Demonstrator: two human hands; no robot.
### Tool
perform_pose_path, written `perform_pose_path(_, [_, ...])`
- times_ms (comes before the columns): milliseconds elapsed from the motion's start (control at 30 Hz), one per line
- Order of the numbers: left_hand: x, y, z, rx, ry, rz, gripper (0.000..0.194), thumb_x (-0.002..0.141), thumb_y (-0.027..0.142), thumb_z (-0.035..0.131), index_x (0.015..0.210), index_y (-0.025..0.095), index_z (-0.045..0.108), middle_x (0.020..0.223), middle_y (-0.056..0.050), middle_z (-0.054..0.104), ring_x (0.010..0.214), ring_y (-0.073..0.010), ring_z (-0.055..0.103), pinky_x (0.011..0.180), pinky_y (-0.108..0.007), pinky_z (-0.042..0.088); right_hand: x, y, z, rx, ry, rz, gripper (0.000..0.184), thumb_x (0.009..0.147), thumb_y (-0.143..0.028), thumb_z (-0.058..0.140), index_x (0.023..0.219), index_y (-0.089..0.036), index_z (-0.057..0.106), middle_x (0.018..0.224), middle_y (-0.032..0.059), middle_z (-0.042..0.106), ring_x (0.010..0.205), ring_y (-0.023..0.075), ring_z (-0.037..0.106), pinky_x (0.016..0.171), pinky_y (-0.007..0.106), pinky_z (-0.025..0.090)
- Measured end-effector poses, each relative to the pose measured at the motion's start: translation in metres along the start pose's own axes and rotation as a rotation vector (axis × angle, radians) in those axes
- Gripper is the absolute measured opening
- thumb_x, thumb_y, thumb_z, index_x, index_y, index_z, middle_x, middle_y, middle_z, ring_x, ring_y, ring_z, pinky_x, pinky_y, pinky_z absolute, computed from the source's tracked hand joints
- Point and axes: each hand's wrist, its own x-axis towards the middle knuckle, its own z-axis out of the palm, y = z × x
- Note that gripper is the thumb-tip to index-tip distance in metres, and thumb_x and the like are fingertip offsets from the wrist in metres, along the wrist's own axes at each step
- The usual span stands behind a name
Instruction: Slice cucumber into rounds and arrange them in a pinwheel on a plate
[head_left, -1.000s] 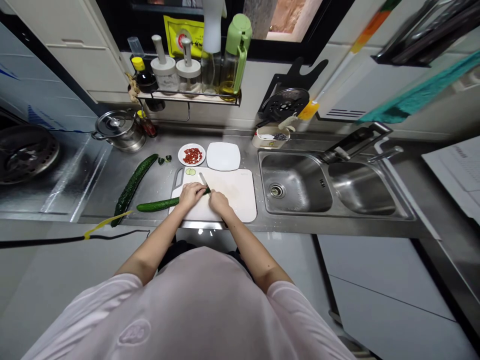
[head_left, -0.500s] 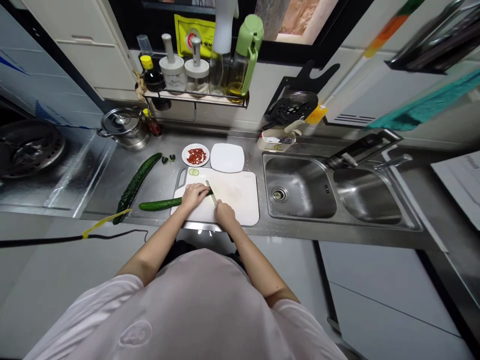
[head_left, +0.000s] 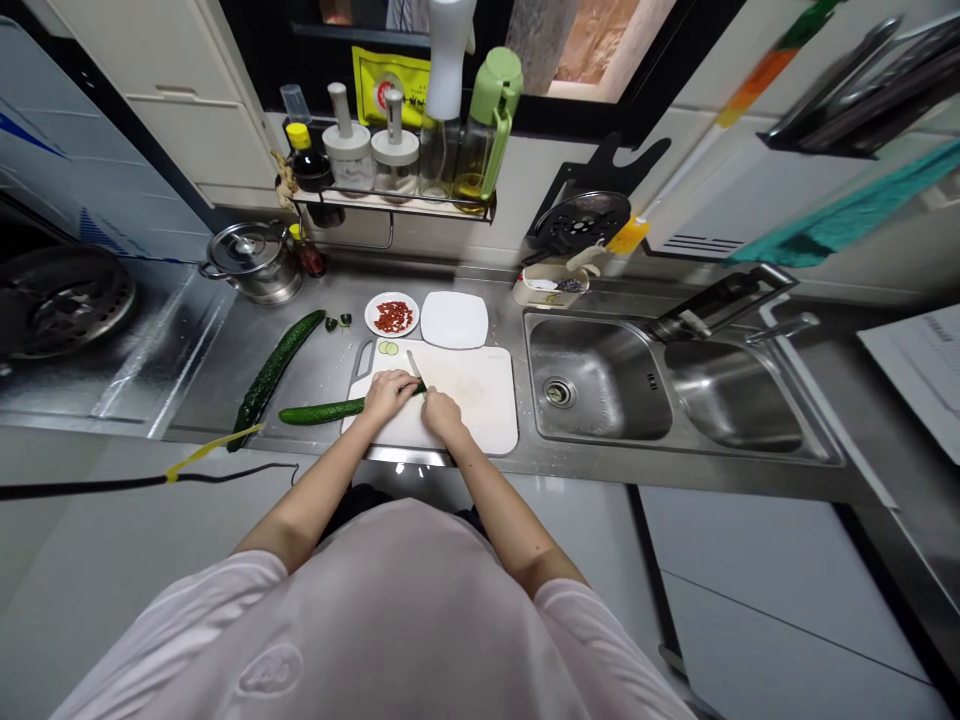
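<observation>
Left fingers [head_left: 396, 379] grasp a long green cucumber [head_left: 321, 412]; right fingers [head_left: 433, 402] clench a slim grey-bladed knife [head_left: 413, 362]; square white plate [head_left: 454, 319] just beyond.

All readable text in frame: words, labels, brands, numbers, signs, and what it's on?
Nothing legible.
Yellow packet: dark characters, too small.
White paper, right: print, blurred.
Cutting board: faint corner mark, too small.
Shirt: chest emblem, unreadable.
Small box behind sink: mark, too small.
</observation>
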Motion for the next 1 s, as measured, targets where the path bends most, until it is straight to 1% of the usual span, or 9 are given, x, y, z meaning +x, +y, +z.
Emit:
perform_pose_path(167, [0.000, 0.000, 0.000, -0.001, 0.015, 0.015, 0.022, 0.091, 0.031, 0.053, 0.101, 0.027, 0.071, 0.101, -0.003, 0.070, 0.097, -0.0187, 0.061, 0.089, -0.034, 0.040, -0.016, 0.009, 0.005, -0.013, -0.037, 0.023, 0.027, 0.090, -0.012, 0.037, 0.114, -0.013, 0.050, 0.104, 0.0155, 0.066, 0.099, 0.0239, 0.064, 0.078, 0.031, 0.047])
perform_pose_path(267, [0.000, 0.002, -0.001, 0.005, 0.002, 0.008, 0.022, 0.091, 0.032, 0.052, 0.102, 0.026, 0.071, 0.102, -0.003, 0.070, 0.098, -0.0189, 0.061, 0.089, -0.034, 0.040, -0.026, 0.013, 0.011, -0.018, -0.040, 0.038, 0.025, 0.091, -0.012, 0.037, 0.112, -0.013, 0.051, 0.102, 0.0155, 0.067, 0.096, 0.0232, 0.065, 0.078, 0.030, 0.046])
perform_pose_path(367, [0.000, 0.003, -0.002, 0.011, -0.005, 0.001, 0.023, 0.091, 0.033, 0.052, 0.102, 0.026, 0.071, 0.103, -0.004, 0.069, 0.099, -0.0195, 0.060, 0.089, -0.035, 0.040, -0.030, 0.013, 0.014, -0.019, -0.038, 0.047, 0.026, 0.091, -0.010, 0.036, 0.113, -0.012, 0.050, 0.101, 0.0157, 0.067, 0.096, 0.0229, 0.065, 0.078, 0.030, 0.046])
perform_pose_path(467, [0.000, 0.003, -0.001, 0.005, -0.006, 0.005, 0.023, 0.091, 0.033, 0.052, 0.102, 0.026, 0.071, 0.102, -0.004, 0.070, 0.099, -0.0197, 0.060, 0.089, -0.035, 0.040, -0.027, 0.010, 0.013, -0.015, -0.030, 0.047, 0.026, 0.091, -0.011, 0.036, 0.113, -0.012, 0.050, 0.102, 0.0162, 0.067, 0.096, 0.0232, 0.065, 0.078, 0.030, 0.046])
perform_pose_path(600, [0.000, 0.002, -0.001, 0.003, 0.000, 0.006, 0.022, 0.091, 0.032, 0.052, 0.101, 0.026, 0.071, 0.102, -0.003, 0.069, 0.098, -0.0191, 0.060, 0.090, -0.035, 0.040, -0.015, 0.006, 0.007, -0.007, -0.036, 0.034, 0.027, 0.091, -0.012, 0.037, 0.114, -0.012, 0.050, 0.105, 0.0173, 0.066, 0.099, 0.0243, 0.064, 0.078, 0.032, 0.046])
perform_pose_path(800, [-0.001, 0.003, -0.001, 0.013, -0.010, -0.008, 0.023, 0.091, 0.031, 0.051, 0.103, 0.027, 0.071, 0.103, -0.004, 0.069, 0.099, -0.0195, 0.060, 0.091, -0.036, 0.040, 0.002, -0.002, -0.002, 0.021, -0.031, 0.021, 0.029, 0.090, -0.014, 0.039, 0.118, -0.012, 0.049, 0.108, 0.0158, 0.065, 0.103, 0.0245, 0.063, 0.080, 0.032, 0.046])
perform_pose_path(1000, [0.000, 0.002, -0.001, 0.011, -0.010, -0.003, 0.022, 0.091, 0.031, 0.052, 0.101, 0.027, 0.071, 0.102, -0.003, 0.069, 0.098, -0.0191, 0.060, 0.092, -0.035, 0.039, 0.006, -0.003, -0.005, 0.028, -0.015, 0.007, 0.029, 0.091, -0.015, 0.038, 0.118, -0.013, 0.050, 0.108, 0.0152, 0.066, 0.103, 0.0240, 0.063, 0.080, 0.031, 0.046])
